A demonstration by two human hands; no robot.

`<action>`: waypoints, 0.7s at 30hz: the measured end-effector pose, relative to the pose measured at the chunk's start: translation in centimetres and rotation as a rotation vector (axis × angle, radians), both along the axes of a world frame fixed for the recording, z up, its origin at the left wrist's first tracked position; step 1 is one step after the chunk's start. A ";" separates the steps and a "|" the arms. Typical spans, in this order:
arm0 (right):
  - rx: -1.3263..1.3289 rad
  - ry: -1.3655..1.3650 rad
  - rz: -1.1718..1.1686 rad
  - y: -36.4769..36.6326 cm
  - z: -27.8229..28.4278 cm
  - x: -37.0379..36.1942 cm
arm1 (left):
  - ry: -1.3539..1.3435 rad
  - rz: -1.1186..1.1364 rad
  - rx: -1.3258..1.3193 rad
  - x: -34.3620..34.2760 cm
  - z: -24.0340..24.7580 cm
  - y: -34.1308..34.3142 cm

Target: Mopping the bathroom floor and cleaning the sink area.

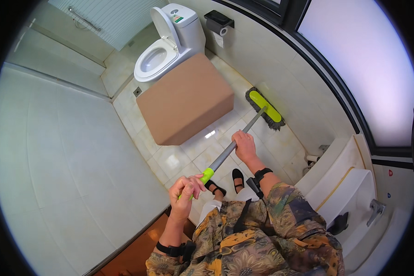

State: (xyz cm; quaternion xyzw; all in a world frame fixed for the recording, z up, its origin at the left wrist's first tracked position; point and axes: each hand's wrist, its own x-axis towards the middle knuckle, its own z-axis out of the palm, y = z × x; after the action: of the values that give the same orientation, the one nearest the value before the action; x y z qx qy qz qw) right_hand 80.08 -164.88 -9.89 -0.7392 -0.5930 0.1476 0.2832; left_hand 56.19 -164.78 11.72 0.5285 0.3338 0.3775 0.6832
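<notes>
A flat mop (266,106) with a lime-green plate and a grey fringed pad rests on the tiles along the right wall. Its grey pole slants down toward me and ends in a green grip. My left hand (186,189) is closed round that green grip, near the pole's upper end. Farther down the pole, my right hand (244,146) wraps round the grey part. A large brown box (186,99) stands on the floor to the left of the mop, apart from it.
Behind the box stands a white toilet (157,60) with its lid raised. A black paper holder (219,20) hangs on the wall. At the right is a white basin (349,202) with a metal tap (376,211). A pale panel (73,170) fills the left. A floor drain (137,91) lies beside the box.
</notes>
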 end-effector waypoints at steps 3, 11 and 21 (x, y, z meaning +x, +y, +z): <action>-0.049 0.005 0.030 -0.3 -0.2 -0.4 | -0.009 0.015 0.019 -0.4 -0.2 -1.3; -0.161 -0.121 0.134 -3.7 -2.1 -6.8 | -0.096 0.151 -0.103 -7.7 -2.8 -7.6; -0.047 -0.080 0.352 -12.7 -4.4 -28.4 | 0.002 0.504 -0.222 -28.4 -0.6 -19.2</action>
State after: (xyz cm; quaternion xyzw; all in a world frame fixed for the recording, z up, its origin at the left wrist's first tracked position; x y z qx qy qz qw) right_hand 51.67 -177.60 -14.26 -0.6358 -0.7202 0.1793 0.2120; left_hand 27.77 -184.00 11.08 0.3512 0.4946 0.4963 0.6211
